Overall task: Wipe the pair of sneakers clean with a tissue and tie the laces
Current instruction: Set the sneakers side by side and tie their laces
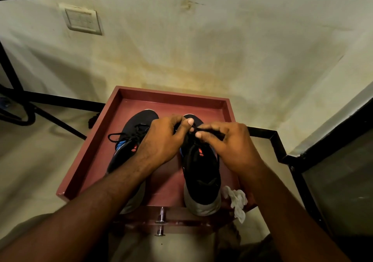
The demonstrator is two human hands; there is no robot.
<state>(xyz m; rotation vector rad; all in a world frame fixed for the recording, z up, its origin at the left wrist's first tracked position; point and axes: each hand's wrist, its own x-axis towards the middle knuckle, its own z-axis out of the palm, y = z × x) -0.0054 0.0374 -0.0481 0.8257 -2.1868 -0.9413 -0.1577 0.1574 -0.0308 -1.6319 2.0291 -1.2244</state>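
Note:
Two black sneakers with grey heels stand side by side, toes away from me, in a reddish-brown drawer (90, 146). Over the right sneaker (201, 173) both my hands meet at its black laces (193, 129): my left hand (163, 140) pinches one lace end, my right hand (228, 142) pinches the other. The left sneaker (135, 128) lies partly under my left forearm, and its laces (115, 136) hang loose to the left. A crumpled white tissue (237, 200) lies at the drawer's near right corner, beside the right sneaker's heel.
The drawer has a metal handle (160, 221) at its near edge and stands against a stained wall (201, 49). Black metal frame legs (50, 108) cross the floor on the left. A dark panel (333, 171) stands to the right. A switch plate (82, 19) is on the wall.

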